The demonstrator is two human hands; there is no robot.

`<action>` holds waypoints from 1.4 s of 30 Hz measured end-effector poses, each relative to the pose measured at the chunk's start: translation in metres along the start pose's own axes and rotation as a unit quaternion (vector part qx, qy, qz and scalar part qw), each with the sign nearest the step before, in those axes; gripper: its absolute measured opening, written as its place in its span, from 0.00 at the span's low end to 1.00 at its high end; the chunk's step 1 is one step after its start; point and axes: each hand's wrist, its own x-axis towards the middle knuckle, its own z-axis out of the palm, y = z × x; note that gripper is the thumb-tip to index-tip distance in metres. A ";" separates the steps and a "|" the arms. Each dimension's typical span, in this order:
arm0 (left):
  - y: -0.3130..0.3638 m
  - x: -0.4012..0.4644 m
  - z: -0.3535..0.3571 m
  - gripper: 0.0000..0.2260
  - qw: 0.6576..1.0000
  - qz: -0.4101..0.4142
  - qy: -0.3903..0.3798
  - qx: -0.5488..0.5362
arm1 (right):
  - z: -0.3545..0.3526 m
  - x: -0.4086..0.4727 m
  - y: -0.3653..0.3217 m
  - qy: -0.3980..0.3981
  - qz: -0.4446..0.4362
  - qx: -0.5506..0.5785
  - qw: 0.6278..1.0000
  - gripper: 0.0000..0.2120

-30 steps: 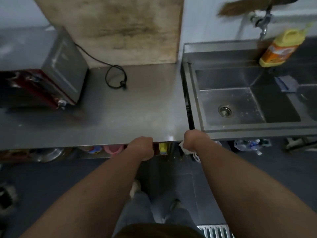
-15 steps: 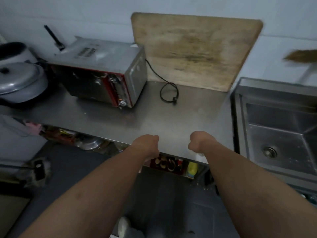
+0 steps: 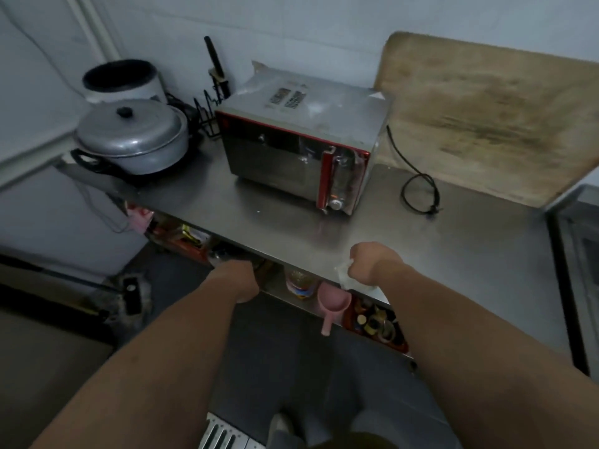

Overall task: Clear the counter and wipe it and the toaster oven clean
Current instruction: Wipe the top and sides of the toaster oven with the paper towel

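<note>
Toaster oven (image 3: 299, 150) stood at the back of the table (image 3: 453, 241), its long axis running along the wall, door facing the person. Most of the tabletop looked cleared, with the oven seemingly not yet wiped. The right hand (image 3: 369, 262) gripped a white cloth (image 3: 344, 276) at the front edge; the left hand (image 3: 241, 280) hung below, its fingers hidden.

A lidded grey metal pot (image 3: 133, 137) sits far left, a black-rimmed white cooker (image 3: 124, 80) behind it. A worn wooden board (image 3: 486, 115) leans against the far wall. A pink plastic scoop (image 3: 332, 307) hangs underneath.
</note>
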 end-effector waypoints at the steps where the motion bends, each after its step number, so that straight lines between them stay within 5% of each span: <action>1: -0.005 0.003 -0.002 0.24 1.000 0.006 0.000 -0.007 | -0.002 0.004 -0.007 -0.004 0.005 -0.002 1.000 0.17; 11: -0.045 0.069 -0.066 0.16 0.997 0.045 0.054 0.018 | -0.078 0.077 -0.073 0.030 -0.067 0.030 0.997 0.09; 17: -0.037 0.121 -0.139 0.20 0.993 0.047 0.110 0.019 | -0.150 0.131 -0.100 0.060 -0.138 0.014 0.989 0.11; 24: -0.004 0.174 -0.231 0.08 0.956 0.123 0.257 0.064 | -0.247 0.209 -0.132 0.176 -0.186 0.046 0.966 0.16; 37: -0.053 0.301 -0.310 0.21 0.897 0.235 0.371 0.057 | -0.310 0.303 -0.147 0.391 0.010 0.063 0.918 0.13; 42: -0.057 0.336 -0.339 0.24 0.877 0.316 0.352 0.086 | -0.240 0.308 -0.153 0.299 0.107 0.036 0.948 0.14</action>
